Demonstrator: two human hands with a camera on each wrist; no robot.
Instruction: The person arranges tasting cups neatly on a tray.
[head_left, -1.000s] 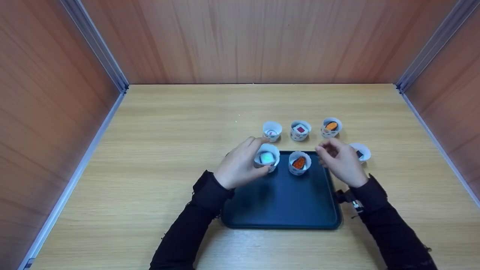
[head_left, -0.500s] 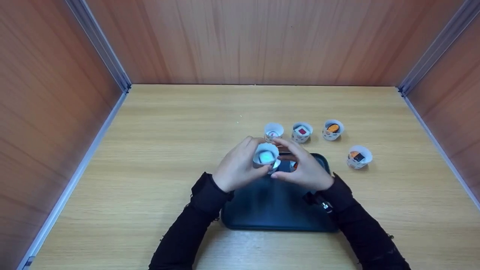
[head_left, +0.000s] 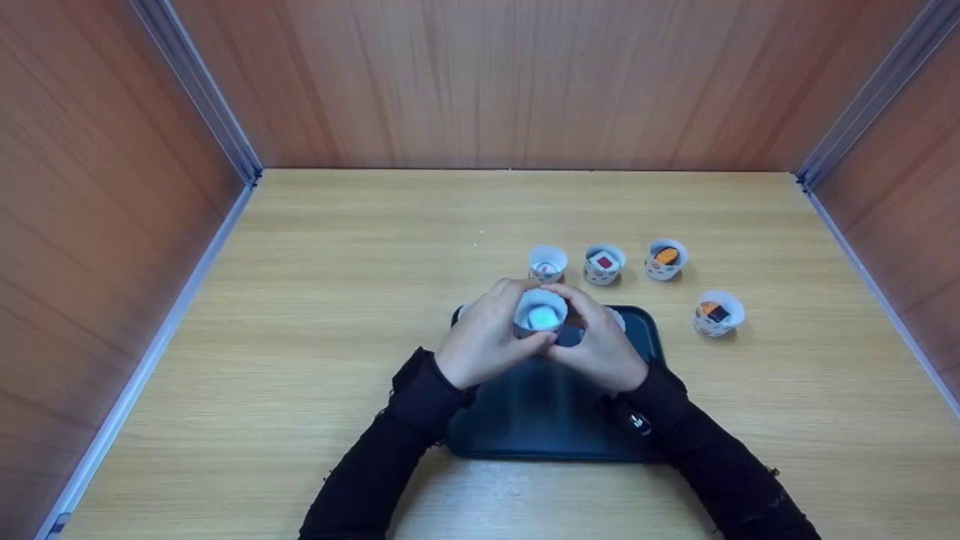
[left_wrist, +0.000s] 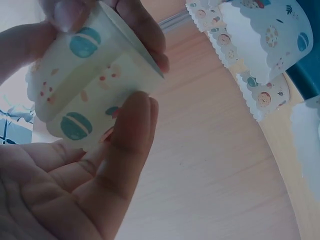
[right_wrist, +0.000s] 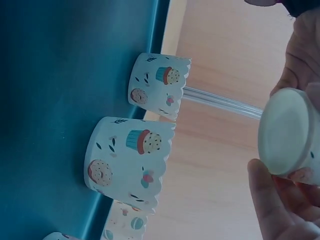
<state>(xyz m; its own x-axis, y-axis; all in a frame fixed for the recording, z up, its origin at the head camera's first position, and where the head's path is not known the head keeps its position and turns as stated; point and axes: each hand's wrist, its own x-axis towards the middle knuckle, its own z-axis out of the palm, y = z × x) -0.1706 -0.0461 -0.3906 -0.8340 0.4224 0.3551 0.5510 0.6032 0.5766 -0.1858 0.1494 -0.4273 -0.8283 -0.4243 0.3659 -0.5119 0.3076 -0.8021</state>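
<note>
Above the tray, both hands hold a paper cup (head_left: 541, 300) printed with macarons; a mint-green piece (head_left: 544, 317) lies inside. My left hand (head_left: 480, 341) grips its left side. The thumb and fingers of my right hand (head_left: 600, 349) close on its right side. Its pale base (right_wrist: 285, 130) faces the right wrist camera, off the tray. Below, the dark teal tray (head_left: 555, 431) bears more paper cups, one (head_left: 617, 316) mostly covered by the right hand. In the right wrist view two cupcake-printed cups (right_wrist: 130, 160) stand upright on the tray.
Behind the tray stand three filled cups: one with a whitish piece (head_left: 547, 262), one with a white-and-red square (head_left: 604, 264), one with an orange piece (head_left: 666, 259). Another cup (head_left: 718, 313) is at the right. Wooden panels (head_left: 480, 82) enclose the table.
My right hand has moved left from beside the tray's right edge to the cup held by the left hand, and now grips it too. The cup has shifted slightly to the right.
</note>
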